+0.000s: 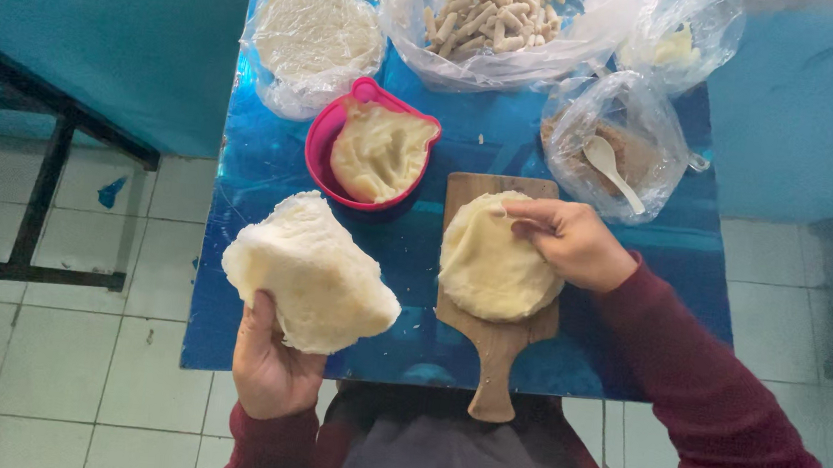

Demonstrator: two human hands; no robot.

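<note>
- Left hand (pixel 270 362) near-left, gripping a stack of thin pale dough sheets (pixel 311 271) from below, held up off the blue table (pixel 262 165); stack sags over the fingers, probably kept lifted so sheets can be peeled off.
- Right hand (pixel 569 241) on the round dough sheet (pixel 494 268) lying on the wooden paddle board (pixel 495 371); fingers curled, pinching the sheet's far edge, seemingly laying or flattening it.
- Board sits near-centre, handle pointing toward the person, so the sheet has a flat work surface.
- Pink bowl (pixel 322 145) with pale mash just far-left of the board, within easy reach.
- Far-left: plastic bag with a flat round white stack (pixel 315 39).
- Far-centre: open bag of small pale stick-shaped pieces (pixel 490 20).
- Right of board's far end: open bag of brown crumbly stuff (pixel 635 153) with a white spoon (pixel 611 169) in it.
- Far-right: another small clear bag (pixel 683 36), contents unclear.
- Dark red sleeves (pixel 724 391) on both arms.
</note>
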